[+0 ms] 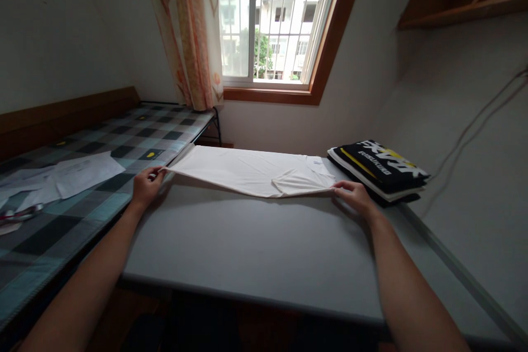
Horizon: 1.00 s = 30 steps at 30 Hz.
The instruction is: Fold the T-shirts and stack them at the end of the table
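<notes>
A white T-shirt (231,168) lies lengthwise across the far part of the grey table (247,242), folded into a long strip. Its near edge is lifted a little off the tabletop and sags in the middle. My left hand (147,186) pinches the near left corner of the shirt. At the other end, my right hand (353,196) pinches the near right corner, close to the folded-over sleeve and the collar with its small label. Both hands are closed on the cloth.
Right of the shirt stands a stack of folded clothes (379,168), with a black printed one on top. A bed (94,140) with a checked cover is on the left, with papers (88,176) on it. Beyond are a curtain (193,33) and a barred window (280,22).
</notes>
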Tool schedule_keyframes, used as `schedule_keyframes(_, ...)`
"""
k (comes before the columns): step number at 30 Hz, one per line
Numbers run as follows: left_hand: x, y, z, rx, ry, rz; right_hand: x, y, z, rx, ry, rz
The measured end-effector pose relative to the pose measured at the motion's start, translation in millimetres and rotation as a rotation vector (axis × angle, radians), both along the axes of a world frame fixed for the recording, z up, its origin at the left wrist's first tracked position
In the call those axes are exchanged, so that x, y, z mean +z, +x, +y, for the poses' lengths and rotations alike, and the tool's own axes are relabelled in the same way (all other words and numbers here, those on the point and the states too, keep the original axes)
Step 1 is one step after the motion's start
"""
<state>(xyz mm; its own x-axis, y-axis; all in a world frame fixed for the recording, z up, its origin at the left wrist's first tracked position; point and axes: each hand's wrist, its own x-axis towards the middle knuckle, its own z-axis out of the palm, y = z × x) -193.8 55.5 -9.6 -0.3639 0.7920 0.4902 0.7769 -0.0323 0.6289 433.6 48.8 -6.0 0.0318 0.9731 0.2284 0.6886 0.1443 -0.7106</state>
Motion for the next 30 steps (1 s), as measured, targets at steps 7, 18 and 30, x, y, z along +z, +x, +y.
schedule_keyframes(7,8.5,5,-9,-0.069,-0.015,-0.077,18.8,5,-9,0.123,-0.216,-0.089)
schedule_keyframes(18,5.9,6,-16,0.102,0.066,-0.028,44.2,5,-22,0.283,-0.462,-0.16)
schedule_keyframes(30,8.4,6,-5,0.018,0.123,-0.142,56.5,-8,-29,0.25,-0.172,0.091)
